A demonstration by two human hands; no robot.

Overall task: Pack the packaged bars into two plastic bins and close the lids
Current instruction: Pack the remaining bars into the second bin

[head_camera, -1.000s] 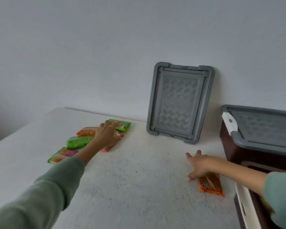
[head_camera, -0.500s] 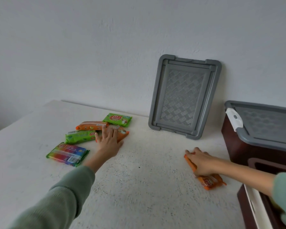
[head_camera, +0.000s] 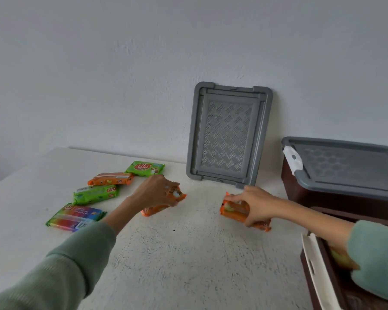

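Closest in, bottom right, is the open bin (head_camera: pixel 318 285): dark brown walls, white latch on the near end. The right sleeve crosses over it, and there's something yellowish inside under the sleeve, can't really tell what.

Next out, both hands are over the white table (head_camera: pixel 188 260). The right hand (head_camera: pixel 255 203) has its fingers curled round an orange bar (head_camera: pixel 235 212), thumb on the near side. The left hand (head_camera: pixel 157 191) is wrapped over a second orange bar (head_camera: pixel 154 210) from above. Both bars look just clear of the table, though that's hard to judge from this angle.

My guess is these things weigh next to nothing. The foil wrappers are crinkly and slick, and the filling probably crumbles, so grip across the middle of the long sides and don't squeeze hard. The crimped ends would just slide out of your fingers.

Left of the left hand, four more bars lie flat, waiting: a rainbow-striped bar (head_camera: pixel 75 217), a green bar (head_camera: pixel 95 193), a loose orange bar (head_camera: pixel 111 178) and a far green bar (head_camera: pixel 145 168).

Further back on the right is the closed bin (head_camera: pixel 318 198) with its grey lid (head_camera: pixel 345 168) on. Furthest off, the spare grey lid (head_camera: pixel 229 136) stands leaning against the wall (head_camera: pixel 121 74), presumably for the open bin.
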